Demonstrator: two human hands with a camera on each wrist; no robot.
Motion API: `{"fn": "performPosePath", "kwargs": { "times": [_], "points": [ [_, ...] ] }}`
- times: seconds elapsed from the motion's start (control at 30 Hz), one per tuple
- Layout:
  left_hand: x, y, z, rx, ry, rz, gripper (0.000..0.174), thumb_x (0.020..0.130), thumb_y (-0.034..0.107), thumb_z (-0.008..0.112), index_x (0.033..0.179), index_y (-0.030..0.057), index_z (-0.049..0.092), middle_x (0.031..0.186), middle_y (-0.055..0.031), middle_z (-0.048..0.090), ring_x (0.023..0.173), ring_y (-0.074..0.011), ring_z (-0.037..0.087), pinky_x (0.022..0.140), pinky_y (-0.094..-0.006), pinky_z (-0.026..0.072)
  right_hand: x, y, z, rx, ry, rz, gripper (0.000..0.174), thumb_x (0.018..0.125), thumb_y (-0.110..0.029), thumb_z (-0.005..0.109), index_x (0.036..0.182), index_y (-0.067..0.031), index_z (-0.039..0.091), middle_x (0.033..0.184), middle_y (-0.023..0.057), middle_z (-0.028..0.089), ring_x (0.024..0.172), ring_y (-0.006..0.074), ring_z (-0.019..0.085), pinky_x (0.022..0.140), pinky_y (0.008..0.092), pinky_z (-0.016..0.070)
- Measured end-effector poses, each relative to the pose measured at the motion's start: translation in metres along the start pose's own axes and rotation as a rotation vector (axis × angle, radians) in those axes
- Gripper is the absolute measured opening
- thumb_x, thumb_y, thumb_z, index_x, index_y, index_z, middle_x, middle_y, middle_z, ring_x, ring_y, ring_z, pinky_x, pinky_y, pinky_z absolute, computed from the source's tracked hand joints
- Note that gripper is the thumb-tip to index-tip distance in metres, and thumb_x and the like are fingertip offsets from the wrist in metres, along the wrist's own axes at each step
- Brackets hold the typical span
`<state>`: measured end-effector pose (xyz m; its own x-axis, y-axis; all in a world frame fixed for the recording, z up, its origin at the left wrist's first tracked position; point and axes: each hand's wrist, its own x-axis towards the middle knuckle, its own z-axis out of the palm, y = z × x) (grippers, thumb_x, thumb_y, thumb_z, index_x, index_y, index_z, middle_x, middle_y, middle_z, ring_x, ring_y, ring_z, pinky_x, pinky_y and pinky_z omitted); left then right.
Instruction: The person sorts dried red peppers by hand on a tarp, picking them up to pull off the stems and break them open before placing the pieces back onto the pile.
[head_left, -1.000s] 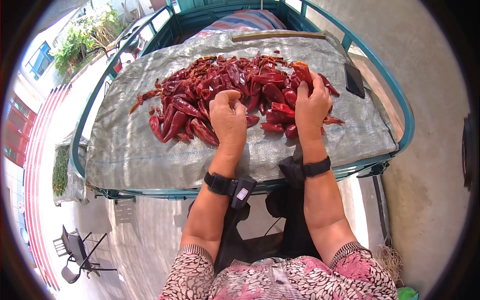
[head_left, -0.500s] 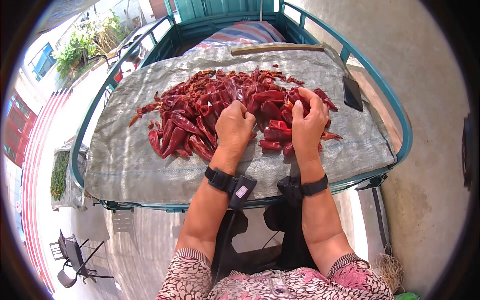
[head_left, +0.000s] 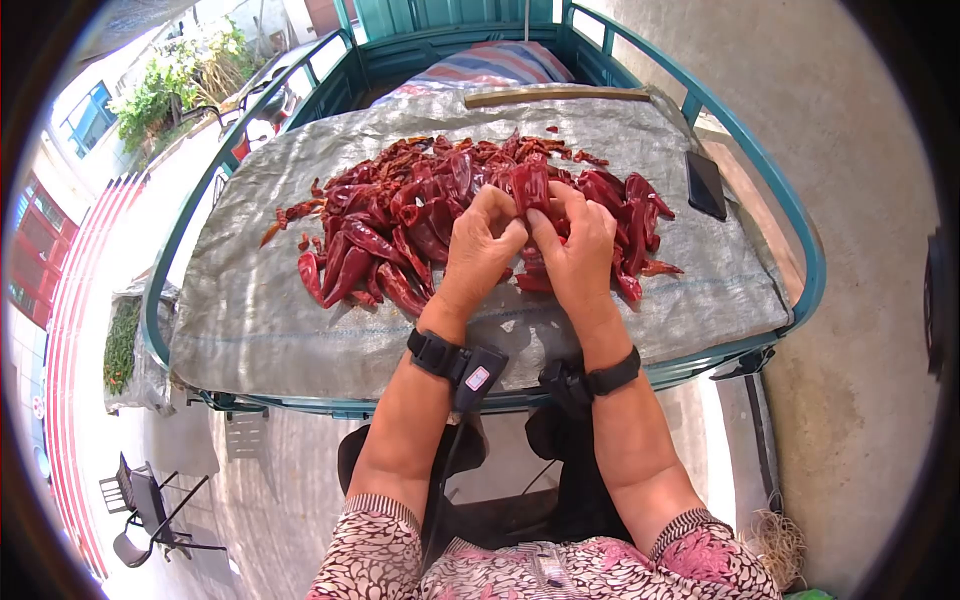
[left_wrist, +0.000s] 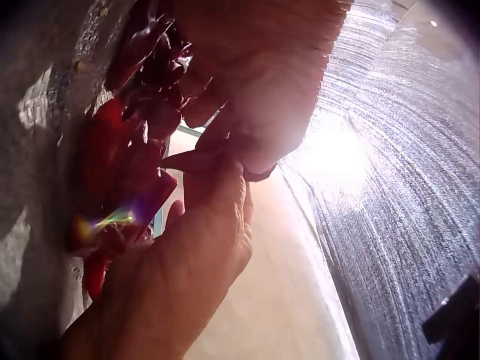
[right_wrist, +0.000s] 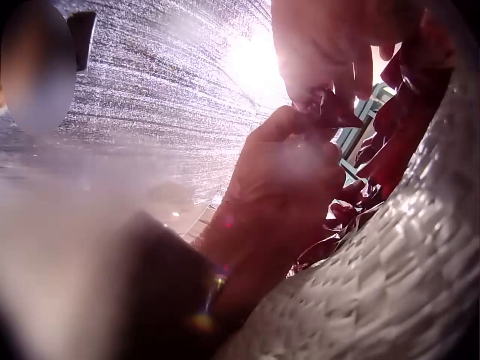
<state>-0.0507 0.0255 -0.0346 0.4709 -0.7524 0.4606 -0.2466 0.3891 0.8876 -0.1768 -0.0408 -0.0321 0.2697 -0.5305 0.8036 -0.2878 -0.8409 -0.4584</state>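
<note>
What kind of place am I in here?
Probably an outdoor yard: there's a teal cart, leafy plants in sunlight, and a building's window beyond.

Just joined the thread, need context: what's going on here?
A person is handling a red pepper with both hands: the right hand pinches it, and the left hand is at its lower end. They hold it over a loose pile of red peppers on a grey sheet. A phone lies right of the pile.
</note>
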Motion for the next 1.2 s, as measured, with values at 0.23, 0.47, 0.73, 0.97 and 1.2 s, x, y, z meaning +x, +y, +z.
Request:
{"fn": "performPosePath", "kwargs": {
  "times": [0.23,0.47,0.73,0.97,1.2],
  "points": [
    [0.003,-0.016,-0.002,0.506,0.144,0.198,0.013,0.084,0.003,0.063,0.096,0.0018,0.065,0.098,-0.0077,0.061,0.074,-0.0136,0.059,0.073,-0.03,0.0506,0.002,0.013,-0.012,-0.072,0.115,0.259,0.037,0.087,-0.019,0.072,0.123,-0.0125,0.062,0.102,0.0033,0.07,0.099,0.0252,0.064,0.102,0.0433,0.0373],
    [0.0,-0.032,-0.001,0.712,-0.003,0.116,0.024,0.085,0.008,0.063,0.109,0.0059,0.062,0.125,-0.0177,0.053,0.101,-0.0402,0.065,0.085,-0.0484,0.0541,0.004,0.018,-0.017,-0.211,0.269,0.263,0.053,0.086,-0.016,0.07,0.135,-0.0129,0.052,0.135,0.01,0.056,0.126,0.0293,0.052,0.108,0.0502,0.0329],
    [0.007,-0.038,0.001,0.852,0.206,0.129,0.02,0.089,0.006,0.062,0.109,0.0009,0.058,0.104,-0.0199,0.065,0.088,-0.0394,0.067,0.078,-0.0476,0.0527,0.001,0.011,-0.011,-0.116,0.179,0.164,0.037,0.087,-0.014,0.066,0.124,-0.0117,0.061,0.121,0.0077,0.065,0.115,0.0288,0.057,0.105,0.0473,0.035],
    [0.004,-0.019,0.004,0.311,0.197,0.196,0.01,0.096,0.006,0.061,0.103,0.0006,0.056,0.079,-0.0058,0.062,0.069,-0.0084,0.058,0.061,-0.0265,0.0481,0.0,0.002,-0.011,0.063,0.023,0.193,0.034,0.09,-0.016,0.067,0.123,-0.0108,0.062,0.099,0.0022,0.071,0.102,0.0247,0.062,0.103,0.0428,0.0362],
    [0.001,-0.009,0.006,0.285,-0.104,0.211,0.01,0.095,0.007,0.065,0.101,0.0027,0.058,0.076,0.0009,0.064,0.065,-0.0043,0.056,0.056,-0.0225,0.0447,-0.001,0.007,-0.003,0.213,-0.039,0.265,0.034,0.089,-0.015,0.07,0.123,-0.0118,0.063,0.096,0.0026,0.073,0.094,0.0229,0.064,0.101,0.0417,0.0367]
  ]
}}
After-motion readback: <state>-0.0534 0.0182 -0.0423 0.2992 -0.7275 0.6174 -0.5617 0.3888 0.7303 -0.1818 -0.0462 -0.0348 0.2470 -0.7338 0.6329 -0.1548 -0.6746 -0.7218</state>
